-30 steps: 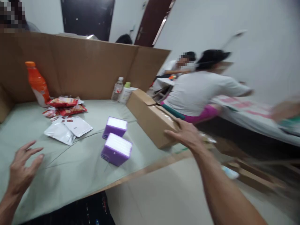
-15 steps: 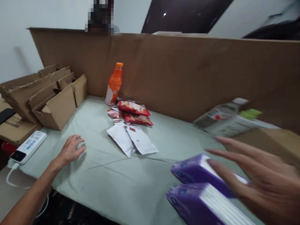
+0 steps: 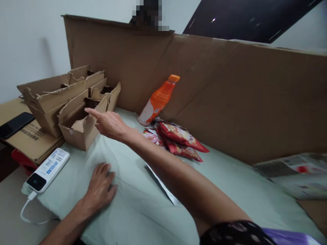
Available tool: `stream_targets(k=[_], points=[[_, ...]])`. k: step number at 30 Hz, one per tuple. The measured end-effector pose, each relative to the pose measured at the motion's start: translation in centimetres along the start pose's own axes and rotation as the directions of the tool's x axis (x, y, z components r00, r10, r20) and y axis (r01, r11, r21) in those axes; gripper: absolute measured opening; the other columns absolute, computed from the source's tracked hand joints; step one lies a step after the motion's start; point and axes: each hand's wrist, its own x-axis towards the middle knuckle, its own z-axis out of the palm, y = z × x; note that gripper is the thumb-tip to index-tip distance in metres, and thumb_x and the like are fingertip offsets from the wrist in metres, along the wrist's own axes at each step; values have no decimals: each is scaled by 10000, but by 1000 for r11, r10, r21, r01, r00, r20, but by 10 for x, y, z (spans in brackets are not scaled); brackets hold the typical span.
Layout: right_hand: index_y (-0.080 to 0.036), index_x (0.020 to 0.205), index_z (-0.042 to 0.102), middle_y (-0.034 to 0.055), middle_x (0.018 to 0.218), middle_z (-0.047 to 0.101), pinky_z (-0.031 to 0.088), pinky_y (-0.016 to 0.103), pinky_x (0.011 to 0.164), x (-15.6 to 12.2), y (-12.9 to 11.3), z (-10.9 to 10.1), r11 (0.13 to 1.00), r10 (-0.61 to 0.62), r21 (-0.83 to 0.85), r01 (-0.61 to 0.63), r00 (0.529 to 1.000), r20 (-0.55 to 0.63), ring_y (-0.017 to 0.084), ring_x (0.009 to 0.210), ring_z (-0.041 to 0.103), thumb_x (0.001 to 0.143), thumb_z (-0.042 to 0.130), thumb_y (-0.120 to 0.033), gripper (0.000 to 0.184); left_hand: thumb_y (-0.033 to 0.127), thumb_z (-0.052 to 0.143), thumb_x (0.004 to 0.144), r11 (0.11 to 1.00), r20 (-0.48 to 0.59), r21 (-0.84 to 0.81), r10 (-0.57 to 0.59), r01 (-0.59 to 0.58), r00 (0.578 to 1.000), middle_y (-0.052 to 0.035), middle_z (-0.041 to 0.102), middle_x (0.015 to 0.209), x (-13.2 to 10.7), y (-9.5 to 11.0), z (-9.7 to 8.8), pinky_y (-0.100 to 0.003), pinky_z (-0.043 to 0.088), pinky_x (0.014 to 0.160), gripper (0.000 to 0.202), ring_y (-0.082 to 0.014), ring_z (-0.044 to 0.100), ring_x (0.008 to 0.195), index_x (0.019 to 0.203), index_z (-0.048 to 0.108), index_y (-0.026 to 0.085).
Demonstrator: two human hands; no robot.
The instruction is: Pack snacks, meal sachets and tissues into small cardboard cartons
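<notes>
Although holding the right hand (image 3: 109, 124) right at the nearer brown, open-topped cardboard box (image 3: 73, 137) with ragged rim, shows no clear grip on it: index finger pointed straight over the edge, remaining fingers bent, contact with the wall not determinable. Keeps nothing visible in the left hand (image 3: 100, 185), fingers loosely curved, on or just above the pale-green cloth-covered table (image 3: 143, 221). Located the box upright on that cloth, toward the left side, just beside the longer brown cardboard box (image 3: 48, 119), similarly open and rough-edged. Judged light, though too dark inside to confirm contents. Expected stiff along the creased corners, dry and not slippery, but weak and liable to bend or tear at the ragged rim. Best held low around opposite walls, near the corners, with even pressure, rather than by the torn edge. Noted farther out: white rectangular power bank (image 3: 49, 170) with white cable (image 3: 24, 211), flat black phone (image 3: 16, 124), orange plastic bottle (image 3: 160, 98) near glossy red packets (image 3: 176, 134).
</notes>
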Motion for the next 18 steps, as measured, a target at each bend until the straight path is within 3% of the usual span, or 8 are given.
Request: stream_targets(k=[2,4,8,11,13,16,18], points=[[-255,1258,690,40,963,784,445,277,694,15,-6,-3,998,51,-29,-50,997,52,224,868,697,847,553,-61,475,145,651,832,1000,-141,-21,-24,21,990,-135,679,1239,4,3,-7,-493,597,929,171,-319,665,1133,982,711,203],[-207,1072,736,55,910,773,433,275,693,5,-4,-11,996,86,-24,-85,995,47,216,843,688,838,535,-55,343,125,601,887,998,-319,-47,-61,49,946,-117,628,1256,8,3,-19,-473,579,963,202,-293,634,1190,1044,687,219],[-189,892,727,25,817,750,464,242,700,-72,19,-40,993,116,23,-117,992,43,160,756,673,715,524,8,334,174,611,919,988,-605,-140,-136,63,784,-101,514,1330,10,4,-49,-538,412,1180,426,-287,488,1376,1336,565,243],[-204,848,735,16,809,755,508,234,687,-148,35,-65,963,94,247,-109,993,74,155,731,680,754,564,-83,229,243,649,887,959,-709,-281,-190,-25,679,-86,494,1435,8,10,-65,-575,301,1257,592,-298,440,1445,1457,495,271],[-218,859,768,26,836,774,548,256,718,-192,39,-80,908,87,397,-130,988,125,174,766,708,833,586,-189,187,317,647,885,900,-659,-434,-281,-47,698,-71,503,1492,9,16,-69,-578,284,1269,599,-318,426,1475,1467,507,297],[-255,936,818,34,940,806,593,314,822,-239,38,-98,852,63,489,-185,965,256,200,878,753,918,567,-298,256,434,599,927,753,-419,-656,-419,51,806,-76,518,1536,15,23,-63,-542,300,1268,577,-321,442,1481,1482,504,308],[-286,1048,819,36,1092,805,603,356,891,-264,34,-107,830,86,514,-218,960,268,219,999,760,932,582,-334,268,523,580,936,663,-243,-738,-435,126,867,-98,584,1477,21,26,-53,-515,341,1248,601,-317,512,1428,1481,509,281]])
